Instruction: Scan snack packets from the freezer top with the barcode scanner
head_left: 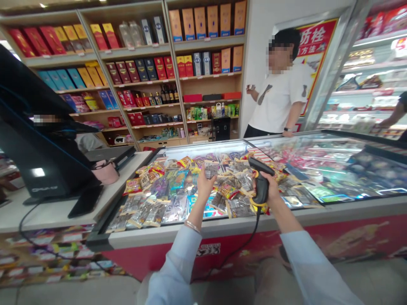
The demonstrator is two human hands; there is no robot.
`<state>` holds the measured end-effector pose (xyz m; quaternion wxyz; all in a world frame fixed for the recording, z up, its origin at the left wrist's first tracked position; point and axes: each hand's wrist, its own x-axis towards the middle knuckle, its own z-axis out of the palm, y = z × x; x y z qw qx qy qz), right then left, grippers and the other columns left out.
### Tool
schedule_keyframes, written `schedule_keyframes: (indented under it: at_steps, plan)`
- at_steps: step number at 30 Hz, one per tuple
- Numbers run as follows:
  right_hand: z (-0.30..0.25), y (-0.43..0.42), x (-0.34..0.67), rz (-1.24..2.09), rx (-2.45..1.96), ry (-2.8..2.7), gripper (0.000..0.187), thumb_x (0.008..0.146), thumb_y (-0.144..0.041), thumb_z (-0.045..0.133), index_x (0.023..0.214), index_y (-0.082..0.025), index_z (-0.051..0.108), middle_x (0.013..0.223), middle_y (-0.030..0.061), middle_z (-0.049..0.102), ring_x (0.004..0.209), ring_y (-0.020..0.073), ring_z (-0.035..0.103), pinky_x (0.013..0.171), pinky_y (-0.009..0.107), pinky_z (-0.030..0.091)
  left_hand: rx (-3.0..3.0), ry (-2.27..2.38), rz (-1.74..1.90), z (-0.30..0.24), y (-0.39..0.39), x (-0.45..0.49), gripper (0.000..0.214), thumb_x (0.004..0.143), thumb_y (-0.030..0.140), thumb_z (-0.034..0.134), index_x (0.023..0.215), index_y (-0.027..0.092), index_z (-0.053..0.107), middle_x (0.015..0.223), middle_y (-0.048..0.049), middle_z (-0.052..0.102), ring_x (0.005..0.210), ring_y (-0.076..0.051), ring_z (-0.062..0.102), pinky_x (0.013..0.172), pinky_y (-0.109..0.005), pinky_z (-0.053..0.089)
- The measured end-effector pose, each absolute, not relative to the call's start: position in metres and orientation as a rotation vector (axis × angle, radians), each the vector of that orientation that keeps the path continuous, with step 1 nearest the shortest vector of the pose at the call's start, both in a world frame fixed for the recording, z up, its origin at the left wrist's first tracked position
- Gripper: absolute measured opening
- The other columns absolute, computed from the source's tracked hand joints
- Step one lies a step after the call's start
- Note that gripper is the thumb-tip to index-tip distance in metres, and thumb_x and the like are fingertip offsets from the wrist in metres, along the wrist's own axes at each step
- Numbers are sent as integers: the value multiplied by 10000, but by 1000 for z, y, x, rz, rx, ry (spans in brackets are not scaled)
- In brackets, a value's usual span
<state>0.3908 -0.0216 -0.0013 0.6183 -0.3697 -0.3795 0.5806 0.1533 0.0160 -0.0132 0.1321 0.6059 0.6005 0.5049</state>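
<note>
Head view: the right hand (pixel 271 187) was clenched round a black barcode scanner (pixel 261 185), and the left hand (pixel 205 185) held up what looked like a small foil snack packet (pixel 211 169) above heaped packets (pixel 165 203) in a chest freezer (pixel 203 231)

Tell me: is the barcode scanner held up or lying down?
Held up: the right hand closes around the barcode scanner, raised above the snack packets.
</note>
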Motion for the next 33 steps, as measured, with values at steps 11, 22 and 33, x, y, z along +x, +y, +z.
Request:
schedule_keyframes:
  at_steps: [11, 22, 33]
  plan:
    - [-48, -26, 443, 1211, -883, -696, 323, 674, -532, 593, 708, -210, 588, 471, 7, 541, 384, 146, 487, 363, 244, 381, 2132, 1856, 1038, -51, 22, 168, 378, 945, 422, 414, 1211, 266, 633, 1272, -69, 633, 1177, -236, 558, 1029, -443, 383]
    - [-43, -28, 440, 1200, -983, -591, 265, 672, -446, 588, 683, -186, 641, 476, 68, 539, 400, 173, 489, 385, 290, 386, 2185, 1754, 982, -51, 15, 172, 410, 961, 423, 360, 1296, 298, 560, 1382, -31, 558, 1285, -197, 492, 1122, -443, 301]
    - [-42, -26, 442, 1289, -1037, -459, 177, 601, -387, 649, 629, -214, 672, 495, 90, 532, 401, 188, 501, 378, 325, 412, 2142, 1731, 1056, -54, 11, 173, 408, 952, 430, 378, 1293, 299, 560, 1366, -31, 572, 1284, -197, 493, 1182, -501, 164]
